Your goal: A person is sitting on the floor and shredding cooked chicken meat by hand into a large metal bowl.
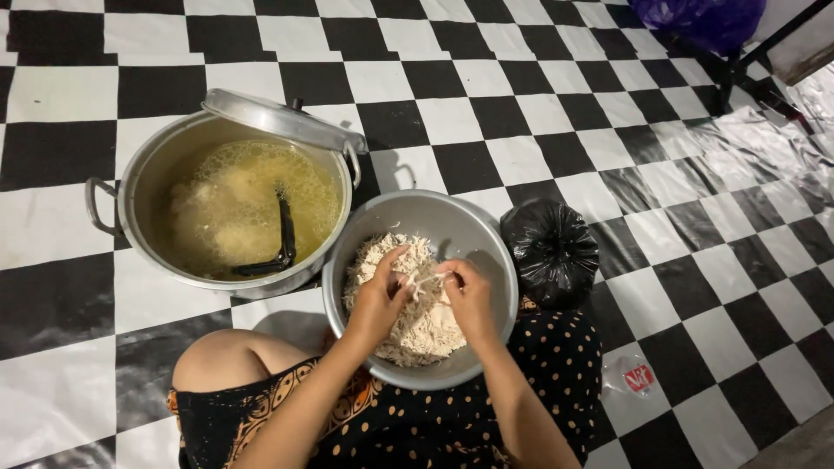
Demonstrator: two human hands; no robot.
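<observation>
A metal bowl [473, 227] rests on my lap and holds a heap of pale shredded meat [375, 260]. My left hand [379, 300] and my right hand [469, 300] are both over the heap. Between their fingertips they pinch a strip of meat [424, 282] and pull it apart. Thin shreds hang between the two hands.
A large metal pot [139, 187] of yellowish broth stands at the left, with dark tongs [282, 239] in it and its lid [282, 117] tilted on the far rim. A tied black plastic bag [552, 252] sits right of the bowl. The floor is a black-and-white checked sheet [539, 87].
</observation>
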